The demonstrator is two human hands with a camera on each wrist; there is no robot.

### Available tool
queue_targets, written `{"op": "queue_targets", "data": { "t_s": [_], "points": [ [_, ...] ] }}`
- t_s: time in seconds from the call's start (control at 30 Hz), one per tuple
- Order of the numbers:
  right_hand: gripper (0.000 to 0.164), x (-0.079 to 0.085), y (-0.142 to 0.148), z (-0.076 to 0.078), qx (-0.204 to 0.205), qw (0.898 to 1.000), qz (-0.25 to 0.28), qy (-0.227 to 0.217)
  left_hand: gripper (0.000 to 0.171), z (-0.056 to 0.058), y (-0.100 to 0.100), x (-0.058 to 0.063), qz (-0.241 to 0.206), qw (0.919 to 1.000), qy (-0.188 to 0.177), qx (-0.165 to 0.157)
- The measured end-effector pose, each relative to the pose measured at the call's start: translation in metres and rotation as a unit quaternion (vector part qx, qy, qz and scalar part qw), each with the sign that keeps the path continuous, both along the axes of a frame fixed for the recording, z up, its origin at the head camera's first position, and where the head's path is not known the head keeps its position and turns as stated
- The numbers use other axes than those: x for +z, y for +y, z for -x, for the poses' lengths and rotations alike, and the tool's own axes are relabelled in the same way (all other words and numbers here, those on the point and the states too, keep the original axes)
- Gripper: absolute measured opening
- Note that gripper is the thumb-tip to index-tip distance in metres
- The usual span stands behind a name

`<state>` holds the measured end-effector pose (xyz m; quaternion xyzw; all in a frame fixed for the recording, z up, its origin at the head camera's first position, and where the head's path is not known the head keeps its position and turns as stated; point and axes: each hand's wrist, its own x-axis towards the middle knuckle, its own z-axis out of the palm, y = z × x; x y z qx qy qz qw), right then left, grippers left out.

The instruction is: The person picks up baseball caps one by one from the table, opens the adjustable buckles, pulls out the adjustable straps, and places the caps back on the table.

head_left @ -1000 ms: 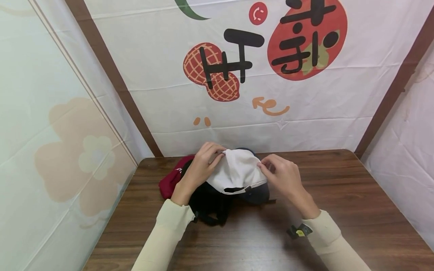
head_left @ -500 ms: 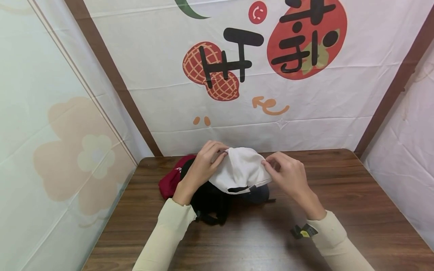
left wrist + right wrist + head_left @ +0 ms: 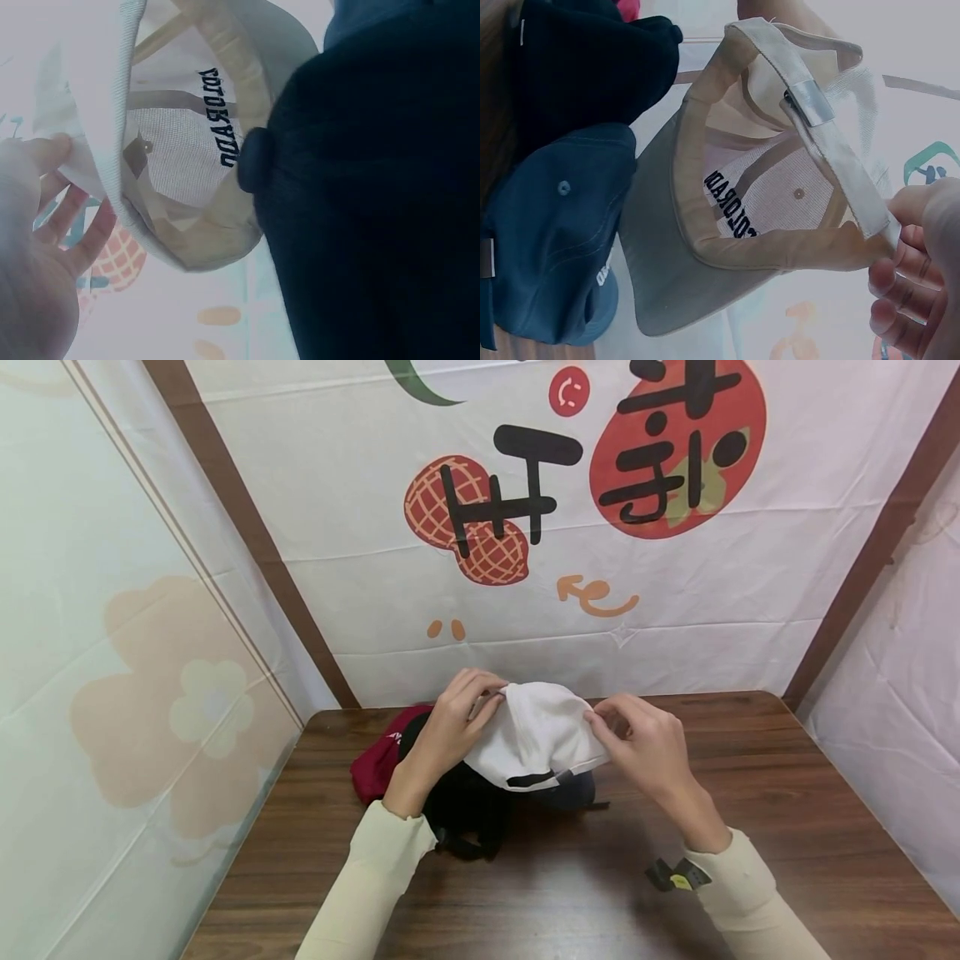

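Observation:
A white baseball cap is held up between both hands, its back strap and opening toward me. My left hand pinches the cap's left side between thumb and fingers. On the opposite side, my right hand pinches the edge near the strap. Both wrist views look into the cap's inside, where dark lettering reads backwards. Beneath and behind it sits a navy cap, mostly covered in the head view. A black cap lies under my left forearm, beside a dark red cap.
The caps lie near the back edge of a brown wooden table. A printed white cloth hangs behind it, with more cloth at the left and right. A dark strap sticks out from the navy cap.
My right hand has moved slightly right, stretching the white cap wider and raising its right side. My left hand has shifted only a little, and the other caps stay put.

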<state>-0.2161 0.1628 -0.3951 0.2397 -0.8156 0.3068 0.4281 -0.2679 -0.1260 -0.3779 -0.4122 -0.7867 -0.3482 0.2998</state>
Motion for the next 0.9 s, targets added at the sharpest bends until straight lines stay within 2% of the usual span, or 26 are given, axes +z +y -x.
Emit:
{"op": "queue_targets", "data": {
  "t_s": [0.43,0.73,0.9],
  "points": [
    [0.009,0.016,0.001,-0.012,0.020,0.999,0.037,0.018,0.018,-0.010,0.005,0.011,-0.008,0.9999,0.006,0.003],
    [0.008,0.026,0.004,-0.020,0.023,0.999,0.043,0.011,0.020,-0.015,0.008,0.018,-0.014,0.9997,0.017,0.006],
    [0.008,0.031,0.005,-0.023,0.029,0.998,0.054,0.018,0.021,-0.018,0.010,0.020,-0.022,0.9997,0.009,-0.007]
  ]
}}
